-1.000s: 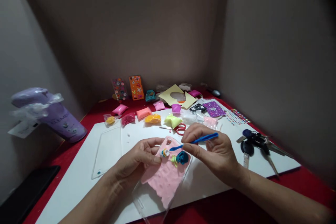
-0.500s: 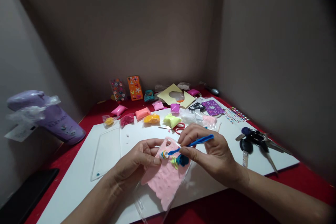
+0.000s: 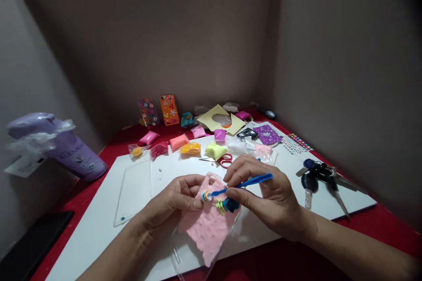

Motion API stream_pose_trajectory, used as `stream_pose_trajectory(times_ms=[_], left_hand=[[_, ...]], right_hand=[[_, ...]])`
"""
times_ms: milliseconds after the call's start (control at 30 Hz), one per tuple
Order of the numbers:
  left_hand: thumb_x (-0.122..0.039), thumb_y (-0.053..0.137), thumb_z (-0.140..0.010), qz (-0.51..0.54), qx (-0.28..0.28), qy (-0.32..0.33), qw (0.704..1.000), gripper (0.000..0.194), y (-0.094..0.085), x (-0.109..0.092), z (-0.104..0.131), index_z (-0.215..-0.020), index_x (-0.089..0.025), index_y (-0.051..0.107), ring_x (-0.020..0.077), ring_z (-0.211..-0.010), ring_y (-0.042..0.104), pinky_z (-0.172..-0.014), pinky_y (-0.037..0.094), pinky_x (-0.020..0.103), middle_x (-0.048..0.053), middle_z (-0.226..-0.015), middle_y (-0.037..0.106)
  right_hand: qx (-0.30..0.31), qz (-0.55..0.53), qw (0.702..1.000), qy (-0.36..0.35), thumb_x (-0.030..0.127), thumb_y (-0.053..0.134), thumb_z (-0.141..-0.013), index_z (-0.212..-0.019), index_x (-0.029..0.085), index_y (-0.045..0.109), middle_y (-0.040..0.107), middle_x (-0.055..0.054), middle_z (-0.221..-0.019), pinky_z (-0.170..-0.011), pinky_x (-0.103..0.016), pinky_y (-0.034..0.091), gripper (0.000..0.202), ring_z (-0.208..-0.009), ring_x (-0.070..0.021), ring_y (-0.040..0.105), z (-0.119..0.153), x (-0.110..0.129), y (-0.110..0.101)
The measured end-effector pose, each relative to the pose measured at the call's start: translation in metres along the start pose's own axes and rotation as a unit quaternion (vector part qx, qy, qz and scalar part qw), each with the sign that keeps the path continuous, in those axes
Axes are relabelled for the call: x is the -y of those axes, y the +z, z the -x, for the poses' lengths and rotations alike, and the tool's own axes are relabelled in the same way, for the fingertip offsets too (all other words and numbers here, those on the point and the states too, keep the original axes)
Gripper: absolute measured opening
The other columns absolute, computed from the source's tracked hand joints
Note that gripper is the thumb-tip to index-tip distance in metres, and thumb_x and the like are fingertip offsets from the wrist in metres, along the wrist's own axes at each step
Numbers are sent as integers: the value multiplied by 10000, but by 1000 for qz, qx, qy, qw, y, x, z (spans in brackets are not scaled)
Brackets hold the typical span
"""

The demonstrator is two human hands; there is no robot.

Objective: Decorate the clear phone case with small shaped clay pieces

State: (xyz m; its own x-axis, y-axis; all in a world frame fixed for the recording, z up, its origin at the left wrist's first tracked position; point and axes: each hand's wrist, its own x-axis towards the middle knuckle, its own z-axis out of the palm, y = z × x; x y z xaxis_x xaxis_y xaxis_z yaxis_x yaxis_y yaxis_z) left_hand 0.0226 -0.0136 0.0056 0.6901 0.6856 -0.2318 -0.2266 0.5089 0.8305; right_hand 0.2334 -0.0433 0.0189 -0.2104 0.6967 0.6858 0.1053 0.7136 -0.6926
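My left hand (image 3: 176, 197) grips the upper left edge of a clear phone case (image 3: 211, 228) whose back is coated in bumpy pink clay. A blue plastic modelling tool (image 3: 253, 180) is pinched between the thumb and fingers of my right hand (image 3: 267, 195). Its tip touches or hovers close to a small white, yellow and blue clay piece (image 3: 206, 196) near the case's camera hole. To the right of that piece sit a yellow-green clay squiggle (image 3: 220, 205) and a dark teal clay flower (image 3: 231, 204), both on the pink layer.
On the white board (image 3: 95, 228) lie another clear case (image 3: 133, 193), red-handled scissors (image 3: 226, 160), and several clay packets, one orange (image 3: 190, 149). Metal tools and keys (image 3: 319, 178) lie right. A purple tumbler (image 3: 70, 151) stands left; two decorated cases (image 3: 169, 109) lean at the back.
My right hand and the blue tool have shifted very slightly right and down. The tool's tip stays at the white clay piece, and my left hand keeps its hold.
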Motion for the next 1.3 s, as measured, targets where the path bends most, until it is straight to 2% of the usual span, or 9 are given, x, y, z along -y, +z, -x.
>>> stream_pose_trajectory(times_ms=[700,1033,1300], left_hand=[[20,617,-633,9,3,-2,1000,516,1,2,0,-1139,-82,608,223,-779,674,-713,488,300,152,-912,707],[25,609,-640,6,-3,-8,1000,525,4,1,-1,-1156,-73,599,205,-735,674,-691,491,288,152,-898,714],[36,590,-636,13,2,-5,1000,537,2,1,-2,-1160,-76,597,226,-794,675,-732,489,305,156,-929,708]], right_hand=[[5,35,999,-36,114,636,-791,-780,194,619,634,-34,-775,-723,-359,489,82,-748,-170,585,1,0,0],[14,45,997,-60,75,648,-774,-780,143,610,631,-48,-779,-719,-333,474,78,-754,-153,572,0,0,1],[6,43,997,-58,82,629,-788,-766,144,606,621,-51,-775,-720,-338,472,70,-753,-152,566,0,0,0]])
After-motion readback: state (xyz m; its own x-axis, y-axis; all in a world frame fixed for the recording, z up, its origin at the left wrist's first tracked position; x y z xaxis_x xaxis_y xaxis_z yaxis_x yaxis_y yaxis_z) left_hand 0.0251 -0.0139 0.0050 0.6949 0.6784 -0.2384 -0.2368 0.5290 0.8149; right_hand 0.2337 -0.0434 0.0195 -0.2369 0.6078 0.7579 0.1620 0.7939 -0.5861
